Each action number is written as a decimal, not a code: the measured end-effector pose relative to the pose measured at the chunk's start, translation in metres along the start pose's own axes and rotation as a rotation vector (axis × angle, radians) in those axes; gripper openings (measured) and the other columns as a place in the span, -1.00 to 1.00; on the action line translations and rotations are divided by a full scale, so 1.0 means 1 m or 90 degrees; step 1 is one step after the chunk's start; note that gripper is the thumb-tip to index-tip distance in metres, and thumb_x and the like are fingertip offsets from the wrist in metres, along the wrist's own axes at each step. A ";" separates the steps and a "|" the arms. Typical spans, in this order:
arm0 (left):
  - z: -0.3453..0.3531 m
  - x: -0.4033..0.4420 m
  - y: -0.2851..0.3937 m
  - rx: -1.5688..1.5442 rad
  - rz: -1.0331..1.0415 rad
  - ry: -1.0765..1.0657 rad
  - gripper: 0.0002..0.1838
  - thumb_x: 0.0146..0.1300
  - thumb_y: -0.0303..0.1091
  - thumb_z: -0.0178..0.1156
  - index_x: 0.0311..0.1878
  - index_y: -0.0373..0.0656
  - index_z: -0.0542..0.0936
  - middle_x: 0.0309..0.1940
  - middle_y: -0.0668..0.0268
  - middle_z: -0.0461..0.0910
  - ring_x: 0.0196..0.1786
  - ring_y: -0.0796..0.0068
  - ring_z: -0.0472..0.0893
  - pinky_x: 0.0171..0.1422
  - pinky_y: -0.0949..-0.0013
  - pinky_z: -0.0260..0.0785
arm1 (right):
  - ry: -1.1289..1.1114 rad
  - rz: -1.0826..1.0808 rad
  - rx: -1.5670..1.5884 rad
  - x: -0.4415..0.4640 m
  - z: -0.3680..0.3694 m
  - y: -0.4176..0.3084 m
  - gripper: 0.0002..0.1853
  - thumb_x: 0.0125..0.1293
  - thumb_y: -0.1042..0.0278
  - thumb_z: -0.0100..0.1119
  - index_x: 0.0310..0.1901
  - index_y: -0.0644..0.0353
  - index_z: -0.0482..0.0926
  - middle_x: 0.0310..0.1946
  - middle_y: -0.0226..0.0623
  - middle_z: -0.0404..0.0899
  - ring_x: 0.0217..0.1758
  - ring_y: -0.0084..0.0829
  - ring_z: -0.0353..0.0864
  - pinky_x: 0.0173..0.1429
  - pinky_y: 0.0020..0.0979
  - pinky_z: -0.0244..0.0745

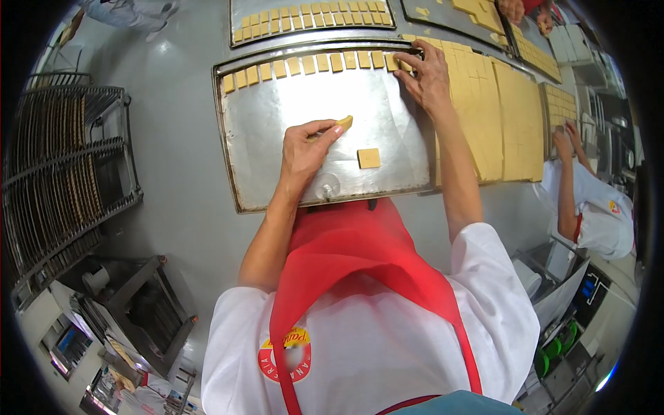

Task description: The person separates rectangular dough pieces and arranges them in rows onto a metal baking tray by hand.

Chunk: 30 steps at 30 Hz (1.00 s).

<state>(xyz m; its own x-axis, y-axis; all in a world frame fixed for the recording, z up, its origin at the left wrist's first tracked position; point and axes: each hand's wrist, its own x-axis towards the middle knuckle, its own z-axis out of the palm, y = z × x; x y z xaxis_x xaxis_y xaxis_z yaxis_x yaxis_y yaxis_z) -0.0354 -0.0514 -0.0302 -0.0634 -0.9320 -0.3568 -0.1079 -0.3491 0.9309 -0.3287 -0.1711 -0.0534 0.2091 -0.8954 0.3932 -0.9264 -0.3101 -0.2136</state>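
My left hand [304, 153] is above the middle of a metal baking tray [277, 152], pinching a small yellow dough piece [345, 122] between thumb and forefinger. One flat, square dough piece [369, 158] lies alone on the tray to the right of that hand. Along the tray's far edge runs a row of rectangular dough pieces [321, 63]. At the row's right end, my right hand [430, 75] has thumb and fingers closed around a dough piece [405, 63], partly covered by the fingers.
Cut dough sheets [522, 121] lie right of my tray. Another tray of dough pieces [311, 21] stands beyond it. At the right, a co-worker [588, 200] reaches over a tray; another person's hands [513, 11] show at top right. A rack of trays [69, 159] stands left.
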 end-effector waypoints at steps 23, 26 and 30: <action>-0.154 0.034 -0.043 0.593 0.438 0.370 -0.80 0.14 -0.54 0.25 -0.22 -0.04 0.76 -0.19 0.29 0.74 -0.15 0.03 0.71 -0.10 0.07 0.55 | -0.157 -0.084 0.209 -0.032 0.011 -0.196 -0.66 0.26 0.34 0.49 0.07 0.11 0.76 0.15 -0.22 0.63 0.28 -0.10 0.53 0.36 -0.11 0.44; -0.161 0.042 -0.041 0.578 0.433 0.340 -0.82 0.14 -0.55 0.26 -0.24 -0.04 0.74 -0.22 0.34 0.72 -0.15 0.08 0.69 -0.13 0.09 0.54 | -0.175 -0.094 0.212 -0.031 0.015 -0.224 -0.66 0.26 0.35 0.49 0.07 0.10 0.76 0.15 -0.22 0.63 0.27 -0.11 0.53 0.37 -0.09 0.43; -0.168 0.051 -0.043 0.565 0.435 0.312 -0.85 0.13 -0.51 0.32 -0.24 -0.05 0.74 -0.19 0.36 0.71 -0.14 0.12 0.69 -0.13 0.12 0.54 | -0.189 -0.087 0.205 -0.030 0.022 -0.246 -0.66 0.26 0.36 0.49 0.08 0.09 0.76 0.14 -0.22 0.63 0.26 -0.12 0.54 0.37 -0.07 0.43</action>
<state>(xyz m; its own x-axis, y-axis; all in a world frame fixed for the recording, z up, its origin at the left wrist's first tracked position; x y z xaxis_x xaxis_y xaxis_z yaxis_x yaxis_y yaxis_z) 0.1322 -0.1004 -0.0756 -0.0119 -0.9027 0.4302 -0.8510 0.2350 0.4696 -0.1001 -0.0751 -0.0327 0.4460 -0.8779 0.1743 -0.7495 -0.4728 -0.4634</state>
